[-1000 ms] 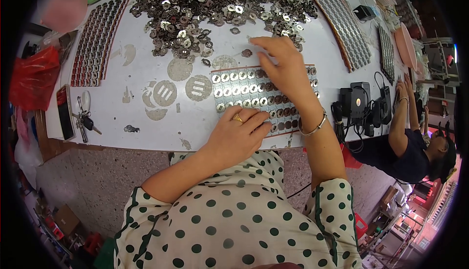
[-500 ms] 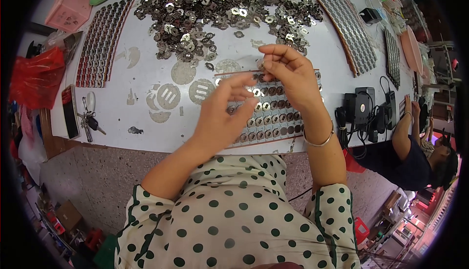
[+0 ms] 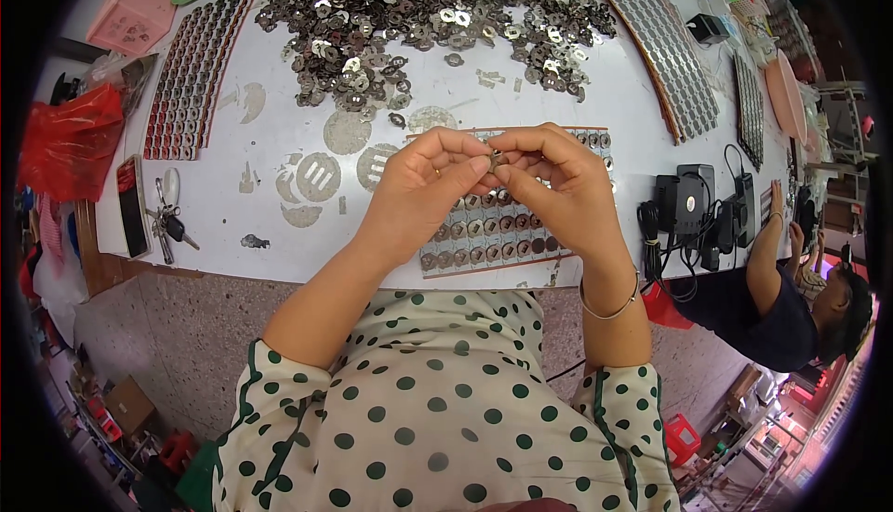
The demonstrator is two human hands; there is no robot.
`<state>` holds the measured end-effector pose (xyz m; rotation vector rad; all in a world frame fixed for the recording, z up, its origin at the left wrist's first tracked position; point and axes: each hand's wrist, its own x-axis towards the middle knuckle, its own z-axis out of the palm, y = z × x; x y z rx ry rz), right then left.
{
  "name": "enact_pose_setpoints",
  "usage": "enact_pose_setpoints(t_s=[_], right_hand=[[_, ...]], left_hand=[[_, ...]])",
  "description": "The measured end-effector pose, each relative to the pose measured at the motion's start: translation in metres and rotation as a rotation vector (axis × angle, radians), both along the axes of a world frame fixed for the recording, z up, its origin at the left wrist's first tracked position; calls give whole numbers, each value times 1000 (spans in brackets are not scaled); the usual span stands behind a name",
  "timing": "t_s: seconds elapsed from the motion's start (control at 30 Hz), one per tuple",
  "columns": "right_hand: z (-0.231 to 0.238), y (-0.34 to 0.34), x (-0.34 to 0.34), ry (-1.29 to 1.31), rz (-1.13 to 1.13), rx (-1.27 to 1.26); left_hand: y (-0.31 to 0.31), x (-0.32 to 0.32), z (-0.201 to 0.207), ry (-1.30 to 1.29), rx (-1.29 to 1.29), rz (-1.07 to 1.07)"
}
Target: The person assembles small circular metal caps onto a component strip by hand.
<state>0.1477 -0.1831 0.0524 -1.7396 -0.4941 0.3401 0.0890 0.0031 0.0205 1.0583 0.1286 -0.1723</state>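
Both my hands meet over a flat panel (image 3: 558, 256) set with rows of small round metal pieces. Between thumb and fingers, my left hand (image 3: 419, 191) pinches a small metal piece (image 3: 494, 158). The fingertips of my right hand (image 3: 563, 186) close on the same piece from the other side. Fingers cover most of it, so its exact shape does not show. Beyond the hands spreads a large heap of flat, shiny metal plates (image 3: 372, 38) with cut-out centres. The upper middle of the panel is hidden under my hands.
Filled panels stand at left (image 3: 200, 75) and right (image 3: 665, 66). Keys (image 3: 173, 224) lie near the left edge, below a red plastic bag (image 3: 74, 145). Black power adapters (image 3: 688, 205) with cables sit at right. A co-worker (image 3: 781, 298) is beyond them.
My right hand has come down and inward from near the heap. My left hand has risen slightly to meet it, and the fingertips of both now close on one small piece.
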Motion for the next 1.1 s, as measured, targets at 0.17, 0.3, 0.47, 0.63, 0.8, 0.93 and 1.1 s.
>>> enact_pose_setpoints(t_s=[0.17, 0.3, 0.47, 0.63, 0.8, 0.93, 1.1], right_hand=[[-10, -6, -4, -133, 5, 35], [-10, -7, -9, -203, 9, 89], [-4, -5, -16, -299, -23, -11], [1, -8, -25, -661, -99, -250], [-16, -14, -39, -339, -246, 63], [-20, -28, -44, 443, -328, 628], [-20, -48, -49, 658, -308, 714]], left_hand=[[2, -2, 3, 13, -39, -43], [2, -4, 3, 54, -136, -89], [-7, -6, 3, 78, -64, -73], [-14, -10, 0, 157, -265, -81], [-21, -11, 4, 236, -382, -17], [-29, -16, 1, 36, 12, 64], [-29, -40, -12, -446, 738, -38]])
